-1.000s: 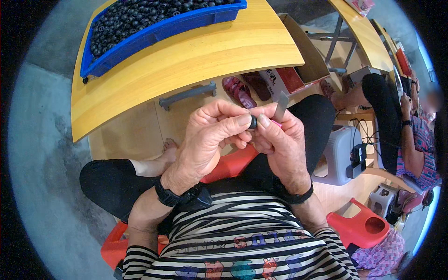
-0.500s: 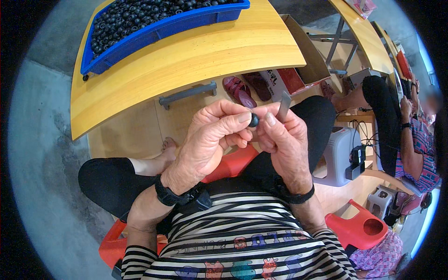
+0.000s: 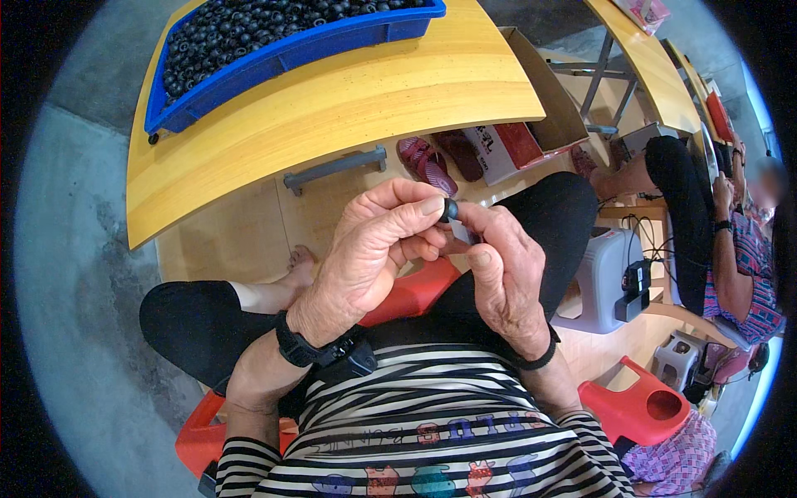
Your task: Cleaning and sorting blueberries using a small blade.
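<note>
Above my lap, my left hand (image 3: 365,241) pinches a small round black part (image 3: 451,209) between thumb and fingertips. My right hand (image 3: 508,270) is beside it, its index fingertip against the part and its thumb held lower. A pale, flat metal blade (image 3: 465,235) shows only partly under the right index finger; the curled fingers hide the rest. Ahead on the left, a blue plastic tray (image 3: 290,56) full of similar black round parts (image 3: 241,41) stands on a yellow wooden table (image 3: 357,95).
Under the table are a grey metal bar (image 3: 334,169), pink slippers (image 3: 427,164) and an open cardboard box (image 3: 544,108). A grey stool (image 3: 602,278) with a black device and cables stands to the right. Another person (image 3: 739,266) sits at the far right; a red stool (image 3: 635,407) is nearer.
The blade that stuck up from my right hand now lies low, mostly hidden. My right thumb has dropped away from the black part. My left hand keeps its pinch.
</note>
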A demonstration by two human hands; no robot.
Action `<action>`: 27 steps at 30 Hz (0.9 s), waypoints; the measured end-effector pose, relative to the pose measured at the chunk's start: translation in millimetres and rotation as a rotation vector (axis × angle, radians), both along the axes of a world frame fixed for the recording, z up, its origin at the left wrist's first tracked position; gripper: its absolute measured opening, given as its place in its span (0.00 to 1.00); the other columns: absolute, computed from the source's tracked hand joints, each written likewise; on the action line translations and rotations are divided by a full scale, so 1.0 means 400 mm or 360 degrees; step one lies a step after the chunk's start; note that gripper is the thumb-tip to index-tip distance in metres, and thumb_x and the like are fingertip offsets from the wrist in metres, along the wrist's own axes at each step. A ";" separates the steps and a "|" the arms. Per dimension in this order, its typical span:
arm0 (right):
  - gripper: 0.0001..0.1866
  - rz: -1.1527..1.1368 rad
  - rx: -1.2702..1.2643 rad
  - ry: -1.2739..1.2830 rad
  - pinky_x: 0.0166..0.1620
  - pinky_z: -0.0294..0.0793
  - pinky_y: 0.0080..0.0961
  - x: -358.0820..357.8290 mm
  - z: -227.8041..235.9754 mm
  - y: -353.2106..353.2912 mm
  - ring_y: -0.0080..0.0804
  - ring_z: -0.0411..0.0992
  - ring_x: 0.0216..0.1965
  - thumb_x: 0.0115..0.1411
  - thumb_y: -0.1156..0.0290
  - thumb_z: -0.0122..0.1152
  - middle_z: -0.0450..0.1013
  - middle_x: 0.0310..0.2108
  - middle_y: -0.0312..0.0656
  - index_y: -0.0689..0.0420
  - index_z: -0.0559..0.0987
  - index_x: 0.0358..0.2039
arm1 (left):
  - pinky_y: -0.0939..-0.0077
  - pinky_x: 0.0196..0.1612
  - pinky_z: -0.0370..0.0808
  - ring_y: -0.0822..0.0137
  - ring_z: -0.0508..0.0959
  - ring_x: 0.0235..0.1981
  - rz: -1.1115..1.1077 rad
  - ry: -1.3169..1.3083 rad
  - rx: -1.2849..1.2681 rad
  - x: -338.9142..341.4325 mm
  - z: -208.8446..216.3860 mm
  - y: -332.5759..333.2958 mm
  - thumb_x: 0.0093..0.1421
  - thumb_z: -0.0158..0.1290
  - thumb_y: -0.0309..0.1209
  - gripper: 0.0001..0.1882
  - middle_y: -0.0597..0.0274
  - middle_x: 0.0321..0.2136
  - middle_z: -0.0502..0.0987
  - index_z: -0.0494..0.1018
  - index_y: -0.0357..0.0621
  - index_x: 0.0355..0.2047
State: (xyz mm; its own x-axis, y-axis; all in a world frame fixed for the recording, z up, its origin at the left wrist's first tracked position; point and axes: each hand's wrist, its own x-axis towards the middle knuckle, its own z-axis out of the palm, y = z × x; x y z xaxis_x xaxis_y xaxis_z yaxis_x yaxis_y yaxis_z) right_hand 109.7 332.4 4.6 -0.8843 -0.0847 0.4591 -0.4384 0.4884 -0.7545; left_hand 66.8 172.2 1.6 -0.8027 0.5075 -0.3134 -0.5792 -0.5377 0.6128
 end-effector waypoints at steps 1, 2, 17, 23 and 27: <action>0.18 -0.0015 0.0046 0.0032 0.28 0.68 0.28 0.000 0.000 -0.001 0.39 0.69 0.24 0.59 0.60 0.51 0.68 0.24 0.47 0.64 0.73 0.38 | 0.87 0.25 0.71 0.78 0.74 0.22 0.0000 0.0000 -0.0001 0.000 0.000 0.000 0.56 0.54 0.28 0.05 0.66 0.25 0.76 0.72 0.43 0.32; 0.16 -0.0030 0.0091 0.0064 0.28 0.68 0.29 -0.001 0.000 -0.001 0.41 0.68 0.24 0.58 0.63 0.53 0.68 0.24 0.47 0.64 0.74 0.37 | 0.87 0.25 0.72 0.78 0.74 0.22 -0.0005 0.0010 0.0014 -0.001 -0.001 0.000 0.56 0.54 0.28 0.05 0.67 0.25 0.76 0.72 0.43 0.32; 0.13 -0.0070 0.0154 0.0105 0.24 0.67 0.28 -0.002 0.004 -0.002 0.39 0.68 0.21 0.57 0.65 0.55 0.67 0.22 0.45 0.63 0.74 0.34 | 0.86 0.24 0.72 0.78 0.74 0.21 -0.0016 0.0027 0.0028 -0.001 -0.006 0.003 0.56 0.53 0.29 0.05 0.67 0.24 0.75 0.72 0.42 0.32; 0.12 -0.0101 0.0167 0.0069 0.24 0.67 0.29 -0.003 0.006 -0.002 0.40 0.68 0.21 0.57 0.65 0.55 0.67 0.22 0.45 0.63 0.74 0.33 | 0.85 0.24 0.71 0.77 0.73 0.21 -0.0016 0.0007 0.0022 0.000 -0.006 0.005 0.56 0.53 0.28 0.05 0.66 0.23 0.74 0.72 0.42 0.32; 0.11 -0.0113 0.0157 0.0114 0.24 0.67 0.29 -0.007 0.000 -0.002 0.40 0.68 0.21 0.57 0.66 0.55 0.67 0.21 0.45 0.63 0.74 0.32 | 0.85 0.23 0.71 0.76 0.72 0.21 -0.0017 0.0008 0.0026 -0.001 -0.011 0.005 0.56 0.53 0.28 0.04 0.66 0.23 0.74 0.72 0.42 0.32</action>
